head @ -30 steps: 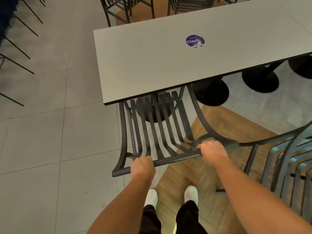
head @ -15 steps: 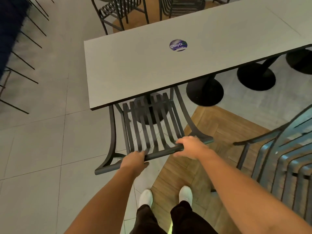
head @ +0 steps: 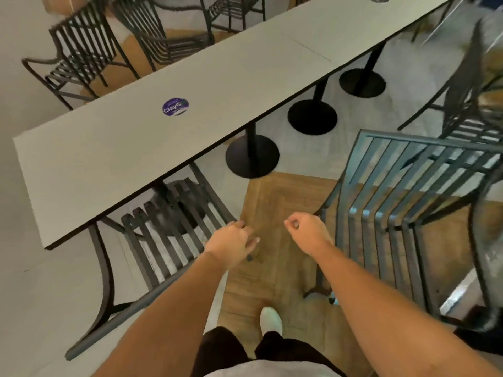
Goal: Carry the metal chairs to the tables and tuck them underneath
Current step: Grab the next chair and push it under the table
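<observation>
Head view, looking down over both forearms.

Tucked chair (head: 163, 235): dark grey metal, slatted back and slatted seat, curved side frame and legs. The seat runs in under the tabletop (head: 168, 137) at its near-left end; the front part is hidden by the slab. The top rail of the back slants from lower left toward the middle of the frame, and the left forearm crosses over it. Some blur on the slats under the edge.

Tabletop: long, pale grey, thin dark edge, on black posts with round black bases. 1 round purple sticker (head: 175, 106) lies on it, reading "ClayG"; the smaller print is unreadable.

Hands: left hand (head: 231, 242) holds nothing, fingers loosely bent, over the right end of the chair back; whether it touches the frame I cannot tell. Right hand (head: 306, 231) holds nothing, fingers curled in toward the palm, in the air over the wood-pattern floor panel (head: 275, 205), just left of the second chair. The 2 hands are apart from each other.

Second chair (head: 402, 210): same slatted metal, looks blue-grey in this light, standing free to the right, not under the tabletop. Its outline suggests more than 1 frame nested; count unclear.

More dark slatted chairs (head: 81, 55) stand beyond the far side of the tabletop. 1 white shoe (head: 270, 319) shows on the wood panel.
</observation>
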`<move>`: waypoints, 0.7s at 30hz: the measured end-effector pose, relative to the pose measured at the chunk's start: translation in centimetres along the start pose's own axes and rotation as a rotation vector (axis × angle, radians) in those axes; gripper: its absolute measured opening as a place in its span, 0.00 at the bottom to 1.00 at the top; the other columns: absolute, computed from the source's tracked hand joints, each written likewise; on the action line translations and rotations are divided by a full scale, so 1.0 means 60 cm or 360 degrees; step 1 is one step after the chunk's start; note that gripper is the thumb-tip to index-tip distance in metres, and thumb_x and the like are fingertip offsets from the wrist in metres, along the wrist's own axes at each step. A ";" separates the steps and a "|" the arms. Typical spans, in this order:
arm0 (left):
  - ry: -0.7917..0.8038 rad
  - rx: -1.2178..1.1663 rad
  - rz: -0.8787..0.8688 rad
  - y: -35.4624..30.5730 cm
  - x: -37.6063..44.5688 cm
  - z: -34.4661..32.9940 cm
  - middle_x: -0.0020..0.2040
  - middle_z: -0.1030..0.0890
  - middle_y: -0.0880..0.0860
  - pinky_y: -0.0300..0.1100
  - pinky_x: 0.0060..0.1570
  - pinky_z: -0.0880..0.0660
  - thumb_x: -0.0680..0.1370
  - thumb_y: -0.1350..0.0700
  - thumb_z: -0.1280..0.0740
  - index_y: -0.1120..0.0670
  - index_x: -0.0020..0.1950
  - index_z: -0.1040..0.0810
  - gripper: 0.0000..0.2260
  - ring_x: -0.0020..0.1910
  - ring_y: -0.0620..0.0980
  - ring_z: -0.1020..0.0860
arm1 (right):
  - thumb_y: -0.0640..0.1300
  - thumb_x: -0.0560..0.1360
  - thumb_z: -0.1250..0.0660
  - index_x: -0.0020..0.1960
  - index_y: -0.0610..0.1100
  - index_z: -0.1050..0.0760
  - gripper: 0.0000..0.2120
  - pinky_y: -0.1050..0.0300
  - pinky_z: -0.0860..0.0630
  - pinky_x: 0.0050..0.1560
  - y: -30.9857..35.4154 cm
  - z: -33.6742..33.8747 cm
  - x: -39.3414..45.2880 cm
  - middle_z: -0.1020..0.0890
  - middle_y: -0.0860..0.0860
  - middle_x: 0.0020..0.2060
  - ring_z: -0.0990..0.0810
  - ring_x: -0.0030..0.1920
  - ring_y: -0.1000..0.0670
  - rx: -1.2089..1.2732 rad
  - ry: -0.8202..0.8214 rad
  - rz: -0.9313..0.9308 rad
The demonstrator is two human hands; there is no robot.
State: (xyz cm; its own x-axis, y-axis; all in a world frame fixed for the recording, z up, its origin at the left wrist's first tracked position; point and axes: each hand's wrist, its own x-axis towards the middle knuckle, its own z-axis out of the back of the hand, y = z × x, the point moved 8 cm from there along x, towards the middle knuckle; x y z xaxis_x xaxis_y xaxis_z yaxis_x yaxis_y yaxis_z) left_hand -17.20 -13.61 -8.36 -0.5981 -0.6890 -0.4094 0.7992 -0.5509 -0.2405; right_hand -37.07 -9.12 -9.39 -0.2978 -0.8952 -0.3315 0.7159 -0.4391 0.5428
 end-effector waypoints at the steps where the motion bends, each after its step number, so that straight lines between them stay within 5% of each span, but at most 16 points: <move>1: 0.0022 0.0018 -0.0045 -0.024 0.016 -0.001 0.66 0.22 0.52 0.53 0.60 0.22 0.87 0.41 0.45 0.51 0.71 0.23 0.21 0.66 0.55 0.24 | 0.53 0.83 0.36 0.55 0.46 0.17 0.13 0.54 0.23 0.49 -0.030 0.018 -0.005 0.15 0.48 0.49 0.18 0.51 0.45 0.0009 -0.0035 -0.0056; 9: 0.0195 0.0131 -0.0375 -0.173 0.139 0.017 0.65 0.22 0.52 0.50 0.56 0.23 0.87 0.42 0.45 0.50 0.71 0.22 0.20 0.61 0.55 0.22 | 0.52 0.83 0.37 0.53 0.46 0.17 0.14 0.53 0.20 0.49 -0.197 0.095 -0.012 0.14 0.47 0.46 0.16 0.48 0.44 0.0057 -0.0073 -0.0450; 12: 0.0208 0.0133 -0.0467 -0.196 0.196 0.027 0.61 0.21 0.49 0.44 0.51 0.25 0.87 0.43 0.44 0.49 0.69 0.22 0.18 0.57 0.50 0.21 | 0.53 0.83 0.38 0.55 0.49 0.18 0.12 0.53 0.21 0.50 -0.217 0.114 0.011 0.15 0.48 0.47 0.17 0.50 0.45 0.0054 -0.0053 -0.0514; 21: 0.0288 0.0222 -0.0664 -0.221 0.401 0.092 0.51 0.19 0.48 0.49 0.50 0.21 0.86 0.43 0.43 0.49 0.57 0.19 0.16 0.49 0.49 0.20 | 0.55 0.84 0.39 0.56 0.47 0.20 0.14 0.54 0.23 0.50 -0.264 0.209 0.134 0.17 0.48 0.46 0.17 0.52 0.44 0.0072 -0.0158 -0.0786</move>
State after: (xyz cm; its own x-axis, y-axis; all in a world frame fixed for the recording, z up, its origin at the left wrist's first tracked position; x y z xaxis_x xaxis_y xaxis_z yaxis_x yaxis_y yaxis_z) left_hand -42.53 -25.47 -10.18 -0.8365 -0.3090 -0.4525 0.4697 -0.8296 -0.3018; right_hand -58.71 -10.28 -11.00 -0.6541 -0.5818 -0.4833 0.4469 -0.8128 0.3736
